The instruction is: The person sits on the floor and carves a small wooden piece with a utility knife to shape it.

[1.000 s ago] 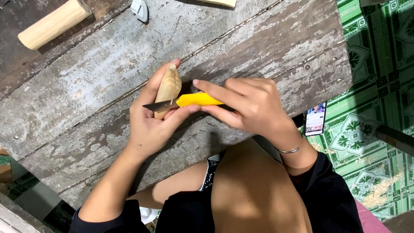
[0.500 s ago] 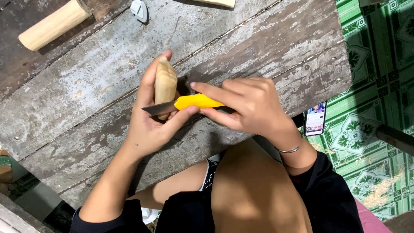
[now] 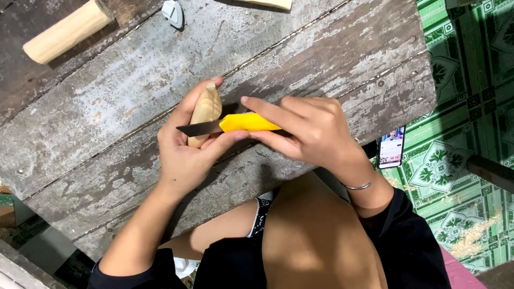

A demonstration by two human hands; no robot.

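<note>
Two hands: left hand (image 3: 184, 155) wrapped around small carved wood piece (image 3: 205, 109), centre frame; right hand (image 3: 310, 131) clamped on yellow-handled knife (image 3: 235, 124).
Risk: blade lies beside left thumb; a slip could cut it.
Beyond: wooden dowel (image 3: 67, 31), upper left, on weathered table (image 3: 332, 48).

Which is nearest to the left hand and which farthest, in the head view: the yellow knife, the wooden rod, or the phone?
From the left hand:
1. Knife: touching it, blade across the carved wood that the hand holds.
2. Rod: on the table's far left, up top.
3. Phone: on the green floor, off the table's right edge, beyond the right hand.
</note>
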